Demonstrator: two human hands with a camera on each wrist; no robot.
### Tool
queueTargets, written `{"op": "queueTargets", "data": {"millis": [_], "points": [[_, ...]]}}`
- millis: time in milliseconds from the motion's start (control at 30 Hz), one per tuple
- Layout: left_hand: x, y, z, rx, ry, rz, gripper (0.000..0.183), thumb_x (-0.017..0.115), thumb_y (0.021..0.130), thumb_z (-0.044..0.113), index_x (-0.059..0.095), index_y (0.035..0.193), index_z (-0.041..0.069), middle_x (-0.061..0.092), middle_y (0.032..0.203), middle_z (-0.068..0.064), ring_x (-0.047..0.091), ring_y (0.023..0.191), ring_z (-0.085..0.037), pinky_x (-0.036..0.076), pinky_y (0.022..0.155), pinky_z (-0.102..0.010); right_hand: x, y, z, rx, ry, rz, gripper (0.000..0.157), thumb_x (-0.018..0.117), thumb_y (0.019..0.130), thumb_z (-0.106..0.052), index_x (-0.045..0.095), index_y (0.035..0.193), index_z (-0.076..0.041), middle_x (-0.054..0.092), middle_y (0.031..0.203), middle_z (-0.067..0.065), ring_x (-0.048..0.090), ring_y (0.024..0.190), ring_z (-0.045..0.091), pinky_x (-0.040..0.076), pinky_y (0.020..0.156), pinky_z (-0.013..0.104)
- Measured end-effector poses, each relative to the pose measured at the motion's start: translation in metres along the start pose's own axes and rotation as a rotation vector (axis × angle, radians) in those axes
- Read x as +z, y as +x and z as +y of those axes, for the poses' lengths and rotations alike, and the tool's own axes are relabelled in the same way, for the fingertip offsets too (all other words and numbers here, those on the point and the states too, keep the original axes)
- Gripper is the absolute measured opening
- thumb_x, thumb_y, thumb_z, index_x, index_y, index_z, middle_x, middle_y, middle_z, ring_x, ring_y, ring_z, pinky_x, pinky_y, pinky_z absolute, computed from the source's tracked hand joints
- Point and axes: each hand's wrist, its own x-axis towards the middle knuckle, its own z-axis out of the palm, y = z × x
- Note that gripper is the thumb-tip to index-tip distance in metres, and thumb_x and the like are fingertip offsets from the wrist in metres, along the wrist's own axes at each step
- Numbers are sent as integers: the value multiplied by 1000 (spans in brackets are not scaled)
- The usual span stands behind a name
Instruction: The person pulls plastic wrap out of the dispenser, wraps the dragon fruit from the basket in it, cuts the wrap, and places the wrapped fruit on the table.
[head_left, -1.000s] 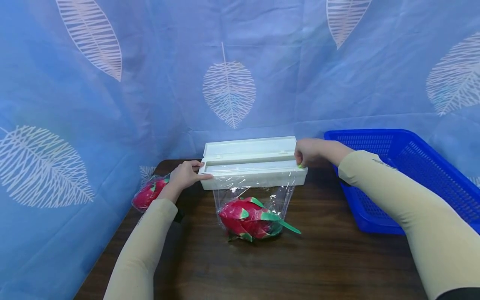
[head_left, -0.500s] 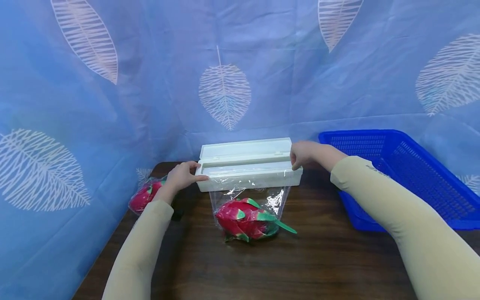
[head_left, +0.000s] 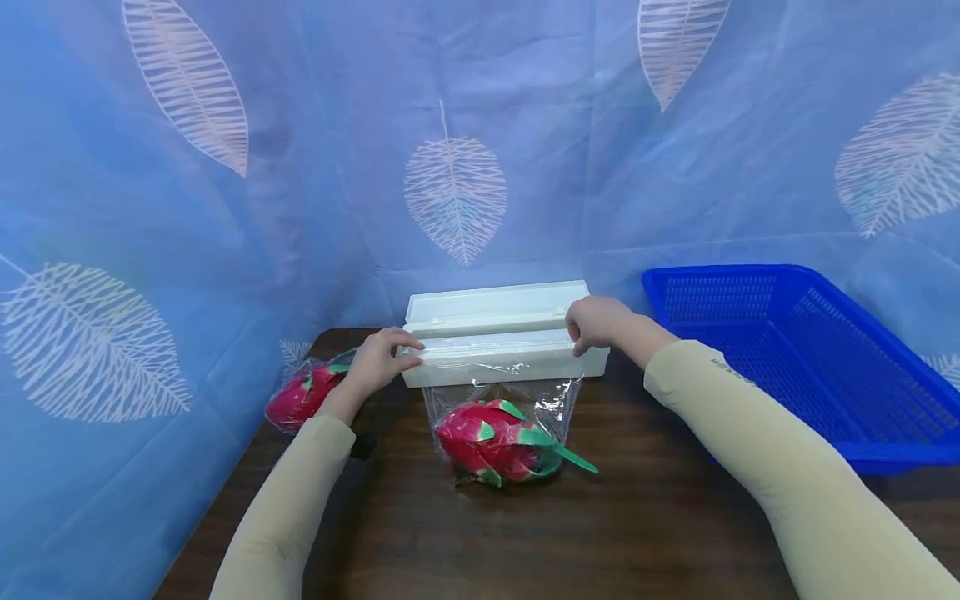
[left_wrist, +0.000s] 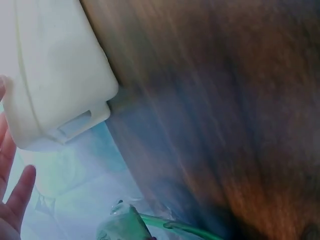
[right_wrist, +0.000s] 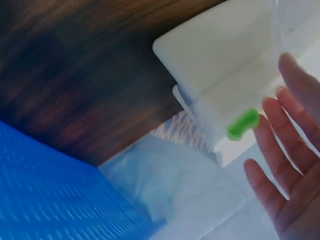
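A long white cling film dispenser (head_left: 510,367) stands at the back of the table, its lid tipped back. Clear cling film (head_left: 551,400) runs from it down to a red and green dragon fruit (head_left: 487,442) lying in front. My left hand (head_left: 381,360) pinches the film's left edge at the dispenser between thumb and fingers. At the other end my right hand (head_left: 600,322) pinches the film's right edge. In the right wrist view, a green slider (right_wrist: 243,125) sits beside the right fingertips on the dispenser. The left wrist view shows only part of the left hand (left_wrist: 12,195).
A second dragon fruit (head_left: 303,398) in film lies at the table's left edge, partly behind the left forearm. To the right stands a blue plastic basket (head_left: 817,454). A blue leaf-patterned cloth (head_left: 540,192) hangs behind the dark wooden table (head_left: 570,542).
Both hands have come inward from the dispenser's ends to the film along its front. The right hand has left the green slider. The dragon fruit has stayed in place.
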Motion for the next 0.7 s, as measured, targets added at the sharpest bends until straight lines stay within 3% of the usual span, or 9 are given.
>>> {"op": "queueTargets", "data": {"millis": [200, 400, 500, 700], "points": [[2, -2, 3, -34, -50, -21, 5, 79, 83, 15, 79, 87, 13, 67, 94, -2, 54, 83, -21, 51, 72, -34, 9, -1, 4, -11, 17, 32, 20, 80, 79, -16, 65, 67, -13, 58, 66, -5, 52, 62, 15, 46, 56, 33], [-9, -7, 1, -17, -260, -39, 6, 73, 88, 10, 73, 92, 6, 69, 94, -6, 57, 85, -23, 52, 79, -37, 3, -6, 0, -28, 60, 42, 22, 71, 83, -6, 61, 64, -13, 54, 62, -3, 47, 58, 14, 40, 54, 30], [-15, -13, 3, -34, -375, -58, 9, 69, 90, 9, 70, 95, 1, 68, 94, -11, 57, 79, -22, 54, 73, -35, 0, -11, -4, -23, 157, 33, 21, 64, 84, -2, 58, 67, -12, 53, 63, 0, 46, 57, 15, 38, 54, 30], [-24, -28, 8, -76, -627, -127, 18, 64, 95, 10, 60, 101, -7, 66, 100, -28, 60, 63, -22, 55, 59, -29, -5, -26, -12, 35, 422, 12, 16, 61, 86, -2, 54, 72, -5, 64, 70, 8, 68, 64, 22, 51, 57, 33]]}}
